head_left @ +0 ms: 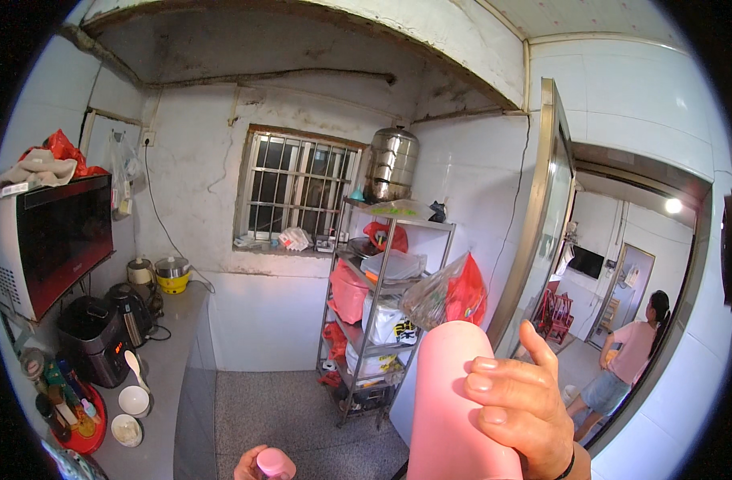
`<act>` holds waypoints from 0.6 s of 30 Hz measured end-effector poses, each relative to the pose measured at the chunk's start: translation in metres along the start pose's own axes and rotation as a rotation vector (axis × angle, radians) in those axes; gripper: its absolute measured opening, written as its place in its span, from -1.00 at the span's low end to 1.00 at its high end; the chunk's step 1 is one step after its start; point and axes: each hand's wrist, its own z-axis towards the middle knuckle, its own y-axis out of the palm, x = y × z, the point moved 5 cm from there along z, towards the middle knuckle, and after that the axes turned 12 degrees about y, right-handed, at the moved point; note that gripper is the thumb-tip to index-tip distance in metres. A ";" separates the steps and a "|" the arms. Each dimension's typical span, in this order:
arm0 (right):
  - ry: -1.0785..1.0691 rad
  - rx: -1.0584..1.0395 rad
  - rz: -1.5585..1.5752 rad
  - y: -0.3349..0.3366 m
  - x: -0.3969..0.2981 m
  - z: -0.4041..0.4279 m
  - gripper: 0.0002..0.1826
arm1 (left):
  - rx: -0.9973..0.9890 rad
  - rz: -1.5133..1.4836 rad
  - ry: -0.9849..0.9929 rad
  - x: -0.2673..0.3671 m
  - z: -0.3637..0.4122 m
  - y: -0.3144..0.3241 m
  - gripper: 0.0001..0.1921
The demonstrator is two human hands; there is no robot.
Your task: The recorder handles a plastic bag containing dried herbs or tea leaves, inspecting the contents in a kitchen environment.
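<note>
A smooth pink flask rises large in front of me, its rounded, plain end uppermost. My right hand holds it from the right side, with several fingertips pressed against its wall and one digit raised off it. The lower part of the flask runs out of the picture. Low in the middle, my left hand grips a small pink cap, apart from the flask. Most of that hand is cut off by the lower edge of the view.
To the left runs a grey counter with two white bowls, a rice cooker and an electric kettle. A microwave sits above. Ahead stands a metal shelf rack with bags. A person is beyond the doorway.
</note>
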 end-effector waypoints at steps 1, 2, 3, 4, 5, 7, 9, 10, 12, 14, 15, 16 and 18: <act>0.002 0.003 0.003 -0.001 0.000 -0.001 -0.50 | 0.000 0.001 0.000 0.001 -0.001 0.001 -0.27; 0.004 0.006 0.005 -0.002 0.000 -0.002 -0.50 | 0.000 0.001 0.000 0.001 0.000 0.002 -0.27; 0.003 0.006 0.007 -0.003 0.001 -0.003 -0.50 | 0.002 0.019 -0.002 0.002 -0.001 0.004 -0.27; 0.002 0.006 0.010 -0.003 0.001 -0.005 -0.49 | 0.004 0.036 -0.004 0.002 -0.001 0.005 -0.27; 0.002 0.005 0.012 -0.003 0.002 -0.006 -0.49 | 0.007 0.055 -0.007 0.003 -0.001 0.006 -0.27; 0.017 -0.004 0.029 -0.003 0.005 -0.010 -0.47 | 0.010 0.061 -0.009 0.004 -0.001 0.010 -0.27; 0.050 -0.028 0.055 -0.002 0.008 -0.014 -0.46 | 0.001 0.080 -0.013 0.005 -0.001 0.014 -0.26; 0.073 -0.048 0.075 -0.001 0.011 -0.016 -0.46 | -0.007 0.097 -0.016 0.004 0.001 0.017 -0.25; 0.163 -0.112 0.150 0.004 0.017 -0.023 -0.49 | 0.032 0.230 0.013 0.006 0.004 0.020 -0.26; 0.233 -0.129 0.181 0.010 0.024 -0.032 -0.49 | 0.032 0.195 0.042 0.009 0.005 0.028 -0.26; 0.275 -0.137 0.195 0.014 0.028 -0.038 -0.49 | 0.028 0.178 0.051 0.012 0.005 0.033 -0.25; 0.312 -0.136 0.253 0.016 0.035 -0.045 -0.46 | 0.019 0.193 0.041 0.013 0.005 0.039 -0.26; 0.320 -0.111 0.292 0.026 0.048 -0.061 -0.39 | 0.020 0.161 0.047 0.022 0.007 0.048 -0.26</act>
